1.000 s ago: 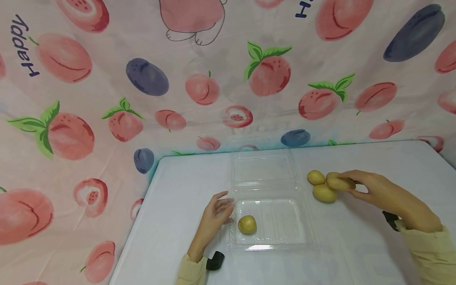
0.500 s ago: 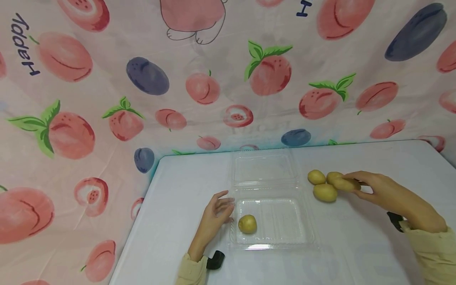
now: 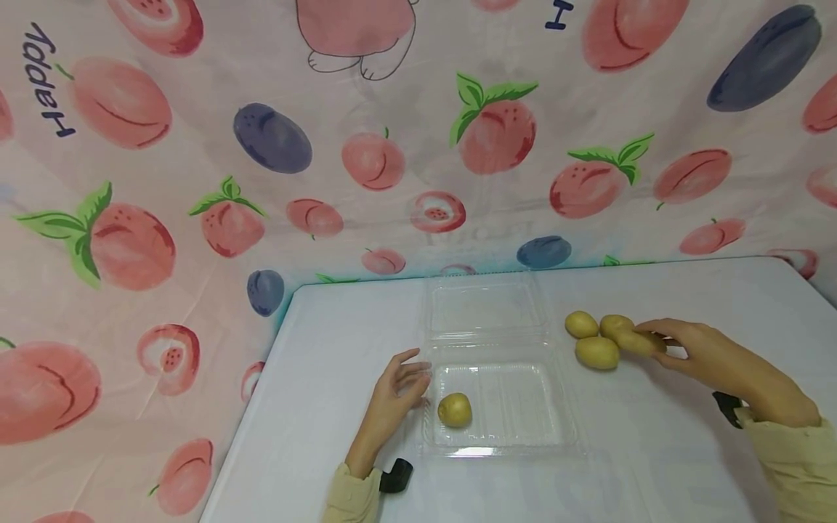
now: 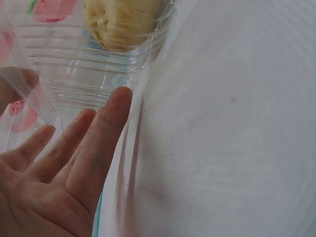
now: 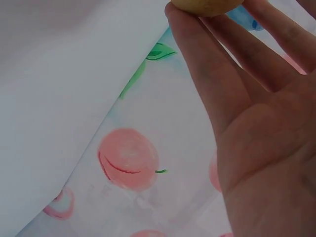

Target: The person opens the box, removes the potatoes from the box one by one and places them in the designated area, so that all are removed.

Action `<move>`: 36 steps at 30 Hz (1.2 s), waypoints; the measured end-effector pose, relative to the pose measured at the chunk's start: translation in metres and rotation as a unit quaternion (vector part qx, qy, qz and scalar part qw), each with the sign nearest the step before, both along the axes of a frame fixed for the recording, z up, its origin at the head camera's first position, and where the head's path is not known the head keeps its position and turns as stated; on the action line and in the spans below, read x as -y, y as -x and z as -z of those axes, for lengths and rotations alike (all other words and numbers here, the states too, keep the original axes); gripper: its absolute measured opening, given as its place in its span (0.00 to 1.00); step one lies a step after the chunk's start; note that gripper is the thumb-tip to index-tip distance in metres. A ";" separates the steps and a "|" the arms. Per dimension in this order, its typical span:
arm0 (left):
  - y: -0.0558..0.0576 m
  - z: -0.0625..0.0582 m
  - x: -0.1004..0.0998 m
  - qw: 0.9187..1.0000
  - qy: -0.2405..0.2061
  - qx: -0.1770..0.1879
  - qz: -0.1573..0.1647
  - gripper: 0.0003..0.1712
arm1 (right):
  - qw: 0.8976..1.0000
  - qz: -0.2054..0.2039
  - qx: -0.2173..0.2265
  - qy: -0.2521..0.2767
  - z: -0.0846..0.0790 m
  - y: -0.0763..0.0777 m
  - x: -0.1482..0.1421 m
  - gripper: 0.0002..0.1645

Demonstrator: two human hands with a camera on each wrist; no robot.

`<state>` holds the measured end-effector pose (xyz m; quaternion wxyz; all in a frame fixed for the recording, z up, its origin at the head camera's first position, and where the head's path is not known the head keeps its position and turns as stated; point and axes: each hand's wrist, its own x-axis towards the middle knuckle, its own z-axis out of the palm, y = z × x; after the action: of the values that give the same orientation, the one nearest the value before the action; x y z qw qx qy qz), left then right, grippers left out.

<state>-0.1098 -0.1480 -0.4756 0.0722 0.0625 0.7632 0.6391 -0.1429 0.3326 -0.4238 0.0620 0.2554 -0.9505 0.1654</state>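
My right hand [image 3: 709,356] pinches a yellow potato [image 3: 637,343] between thumb and fingers, at the right of the table. In the right wrist view that potato [image 5: 207,6] shows only at the top edge, against the fingertips. Three more potatoes lie close by: one at the left [image 3: 581,325], one in front [image 3: 596,353], one behind [image 3: 615,324], partly hidden by the held one. My left hand [image 3: 391,399] stays beside the left wall of a clear plastic clamshell box [image 3: 503,407], fingers extended and apparently touching it. One potato [image 3: 454,410] sits inside the box's near left part.
The box's lid [image 3: 484,309] lies folded back, toward the rear. A white table [image 3: 327,349] carries everything. Behind and left of it hangs a fruit-printed cloth [image 3: 405,145]. Dark wrist devices [image 3: 397,476] show at both sleeves.
My right hand has shifted slightly to the right with the potato, uncovering more of the potato behind it. The left hand and the box stay put.
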 end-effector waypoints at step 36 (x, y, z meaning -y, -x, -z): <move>0.000 -0.001 0.000 1.000 -0.008 -0.008 0.005 0.34 | 0.997 -0.010 0.072 0.011 0.011 0.001 -0.004 0.22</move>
<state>-0.1096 -0.1484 -0.4749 0.0689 0.0716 0.7580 0.6447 -0.1438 0.3368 -0.4345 -0.0058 0.2515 -0.9481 0.1944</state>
